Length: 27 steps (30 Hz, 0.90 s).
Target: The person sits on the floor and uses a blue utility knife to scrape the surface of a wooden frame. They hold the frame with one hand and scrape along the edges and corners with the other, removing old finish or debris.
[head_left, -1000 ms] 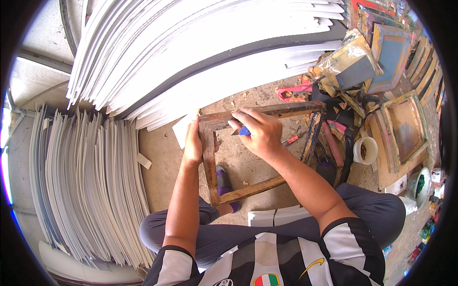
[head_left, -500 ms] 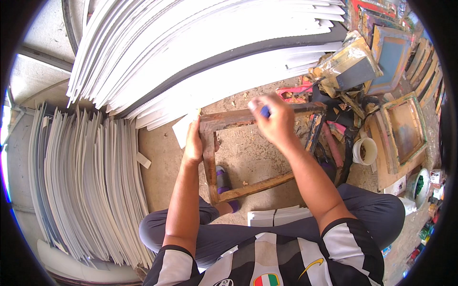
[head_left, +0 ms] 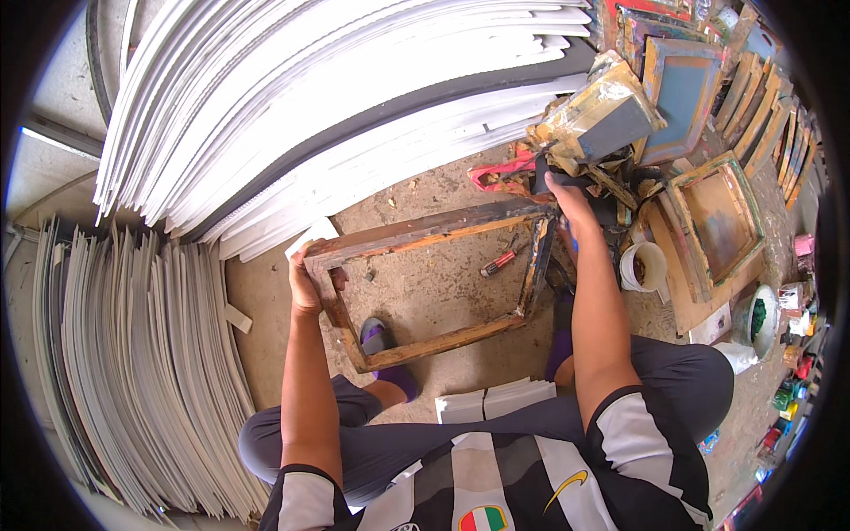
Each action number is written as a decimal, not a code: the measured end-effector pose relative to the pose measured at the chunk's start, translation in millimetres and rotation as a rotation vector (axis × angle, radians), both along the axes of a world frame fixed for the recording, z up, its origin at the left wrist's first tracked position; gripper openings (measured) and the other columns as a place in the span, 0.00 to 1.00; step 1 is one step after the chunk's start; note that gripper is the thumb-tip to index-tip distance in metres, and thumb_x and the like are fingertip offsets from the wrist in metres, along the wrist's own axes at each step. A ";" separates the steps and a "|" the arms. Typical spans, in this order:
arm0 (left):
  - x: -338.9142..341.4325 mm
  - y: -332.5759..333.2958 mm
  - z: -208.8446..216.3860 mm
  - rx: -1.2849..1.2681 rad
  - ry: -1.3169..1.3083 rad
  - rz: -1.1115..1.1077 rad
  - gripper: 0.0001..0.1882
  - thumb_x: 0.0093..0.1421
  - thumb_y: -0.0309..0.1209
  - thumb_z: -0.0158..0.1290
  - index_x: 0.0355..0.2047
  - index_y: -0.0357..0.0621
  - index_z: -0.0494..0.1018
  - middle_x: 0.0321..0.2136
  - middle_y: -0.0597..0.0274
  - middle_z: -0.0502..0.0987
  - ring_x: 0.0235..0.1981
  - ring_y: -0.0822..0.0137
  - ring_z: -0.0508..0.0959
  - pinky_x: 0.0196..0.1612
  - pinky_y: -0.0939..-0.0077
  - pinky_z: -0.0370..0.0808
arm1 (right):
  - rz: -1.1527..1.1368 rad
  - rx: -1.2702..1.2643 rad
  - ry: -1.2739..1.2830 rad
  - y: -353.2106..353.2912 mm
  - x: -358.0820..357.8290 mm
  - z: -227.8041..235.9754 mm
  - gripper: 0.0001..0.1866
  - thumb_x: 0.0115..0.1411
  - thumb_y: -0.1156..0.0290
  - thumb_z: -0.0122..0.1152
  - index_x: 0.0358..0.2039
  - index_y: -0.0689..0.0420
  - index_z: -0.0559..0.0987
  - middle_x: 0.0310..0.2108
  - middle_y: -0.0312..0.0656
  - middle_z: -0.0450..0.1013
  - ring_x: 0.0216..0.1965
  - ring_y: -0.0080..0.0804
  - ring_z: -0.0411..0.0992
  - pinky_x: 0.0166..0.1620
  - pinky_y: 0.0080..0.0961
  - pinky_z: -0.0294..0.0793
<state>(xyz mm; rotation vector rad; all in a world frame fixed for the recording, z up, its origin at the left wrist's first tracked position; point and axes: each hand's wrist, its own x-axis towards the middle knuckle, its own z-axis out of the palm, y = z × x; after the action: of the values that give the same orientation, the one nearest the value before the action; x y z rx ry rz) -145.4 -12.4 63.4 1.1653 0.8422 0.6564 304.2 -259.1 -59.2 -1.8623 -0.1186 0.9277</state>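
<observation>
Wooden frame [head_left: 425, 232], one, rectangular, dark-stained along its far bar: spans from left hand [head_left: 305, 281] to right hand [head_left: 577, 211]. Left hand: closed around the frame's far left corner, fingertips showing inside the opening. Right hand: at the far right corner, thumb extended, a blue item [head_left: 573, 234] beside its palm; how far closed is not discernible. Red-and-black tool [head_left: 498, 263]: on the floor [head_left: 425, 288] between the hands, seen through the opening. White bucket [head_left: 653, 265]: right of the right hand. Stacked pale sheets [head_left: 142, 354]: left of the left hand.

Shirt shield [head_left: 482, 519], yellow tick [head_left: 567, 488], badge [head_left: 405, 527] seemingly illegible
</observation>
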 end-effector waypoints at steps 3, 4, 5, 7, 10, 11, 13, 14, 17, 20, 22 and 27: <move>-6.0 7.5 -7.2 -0.037 0.066 0.098 0.36 0.62 0.64 0.43 0.44 0.41 0.75 0.19 0.55 0.75 0.13 0.61 0.72 0.19 0.67 0.71 | -0.001 0.173 0.085 -1.2 -21.5 24.0 0.42 0.59 0.39 0.65 0.57 0.67 0.78 0.63 0.56 0.70 0.68 0.43 0.63 0.66 0.38 0.59; -8.5 9.0 -8.7 -0.048 0.070 0.115 0.36 0.62 0.64 0.42 0.44 0.41 0.75 0.20 0.56 0.75 0.14 0.61 0.72 0.19 0.67 0.71 | 0.005 0.205 0.030 2.1 -22.0 18.8 0.31 0.60 0.43 0.66 0.49 0.59 0.84 0.54 0.45 0.77 0.51 0.33 0.74 0.51 0.30 0.70; -10.9 9.9 -9.9 -0.059 0.073 0.131 0.36 0.62 0.65 0.42 0.43 0.42 0.75 0.20 0.57 0.75 0.14 0.62 0.72 0.20 0.67 0.70 | 0.024 0.248 0.022 1.4 -23.9 28.2 0.29 0.59 0.44 0.67 0.48 0.58 0.84 0.50 0.41 0.77 0.46 0.28 0.73 0.46 0.26 0.69; -26.4 16.9 -13.5 -0.074 0.040 0.125 0.36 0.62 0.66 0.40 0.42 0.43 0.75 0.20 0.58 0.75 0.15 0.62 0.71 0.20 0.67 0.70 | 0.080 0.335 0.009 0.7 -32.5 61.1 0.25 0.59 0.47 0.68 0.45 0.56 0.85 0.41 0.33 0.79 0.37 0.18 0.71 0.36 0.18 0.66; -34.2 27.5 -12.9 -0.081 -0.023 0.095 0.36 0.63 0.67 0.36 0.38 0.45 0.73 0.17 0.59 0.72 0.15 0.62 0.71 0.20 0.68 0.68 | 0.145 0.444 0.009 1.2 -24.8 75.7 0.20 0.55 0.55 0.71 0.44 0.52 0.86 0.36 0.29 0.78 0.32 0.13 0.66 0.30 0.18 0.58; -29.4 24.9 -5.2 -0.084 -0.033 0.108 0.35 0.63 0.66 0.37 0.37 0.44 0.74 0.16 0.60 0.71 0.15 0.62 0.70 0.20 0.68 0.68 | 0.199 0.472 -0.029 -0.2 -21.1 81.0 0.20 0.55 0.56 0.71 0.45 0.52 0.86 0.38 0.31 0.79 0.34 0.14 0.67 0.31 0.20 0.60; -21.1 21.8 6.6 -0.091 -0.055 0.135 0.34 0.63 0.64 0.40 0.35 0.43 0.74 0.14 0.60 0.70 0.14 0.63 0.70 0.21 0.69 0.69 | 0.248 0.561 -0.024 -0.3 -22.1 96.9 0.22 0.50 0.64 0.76 0.47 0.55 0.85 0.39 0.34 0.79 0.39 0.20 0.72 0.39 0.23 0.69; -24.9 24.1 6.8 -0.125 -0.063 0.136 0.31 0.64 0.61 0.40 0.35 0.44 0.74 0.15 0.60 0.69 0.16 0.62 0.70 0.23 0.67 0.70 | 0.245 0.631 -0.029 2.1 -24.4 101.2 0.23 0.49 0.67 0.77 0.47 0.56 0.84 0.40 0.35 0.79 0.40 0.22 0.73 0.41 0.23 0.71; -30.4 30.2 1.3 -0.162 -0.129 0.153 0.30 0.64 0.60 0.40 0.36 0.44 0.74 0.15 0.60 0.69 0.17 0.59 0.71 0.26 0.64 0.70 | 0.242 0.732 -0.044 5.4 -31.1 121.7 0.27 0.46 0.72 0.80 0.48 0.62 0.83 0.42 0.40 0.80 0.44 0.30 0.76 0.46 0.25 0.75; -28.8 25.2 -2.2 -0.227 -0.192 0.273 0.29 0.64 0.57 0.41 0.42 0.43 0.74 0.26 0.54 0.76 0.24 0.54 0.74 0.28 0.59 0.71 | 0.243 0.748 -0.143 10.5 -40.7 138.8 0.26 0.50 0.67 0.81 0.48 0.62 0.83 0.39 0.39 0.80 0.40 0.26 0.77 0.42 0.24 0.76; -33.9 31.4 -16.9 -0.285 -0.189 0.356 0.30 0.65 0.57 0.41 0.47 0.41 0.72 0.40 0.51 0.77 0.32 0.50 0.76 0.31 0.55 0.73 | 0.268 0.717 -0.237 9.0 -41.9 147.6 0.25 0.51 0.66 0.80 0.48 0.62 0.83 0.38 0.38 0.79 0.38 0.25 0.77 0.42 0.24 0.76; -28.1 27.9 -27.8 -0.324 -0.266 0.476 0.24 0.67 0.51 0.40 0.43 0.42 0.73 0.40 0.55 0.78 0.42 0.51 0.77 0.43 0.53 0.76 | 0.279 0.729 -0.261 7.9 -54.2 174.8 0.20 0.55 0.71 0.74 0.49 0.61 0.83 0.33 0.31 0.75 0.35 0.20 0.69 0.41 0.21 0.70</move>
<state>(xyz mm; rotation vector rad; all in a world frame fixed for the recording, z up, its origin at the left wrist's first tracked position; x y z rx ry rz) -173.6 15.5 35.6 0.5681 0.9623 0.9971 250.0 -251.1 115.6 -1.2816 -0.7861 0.6862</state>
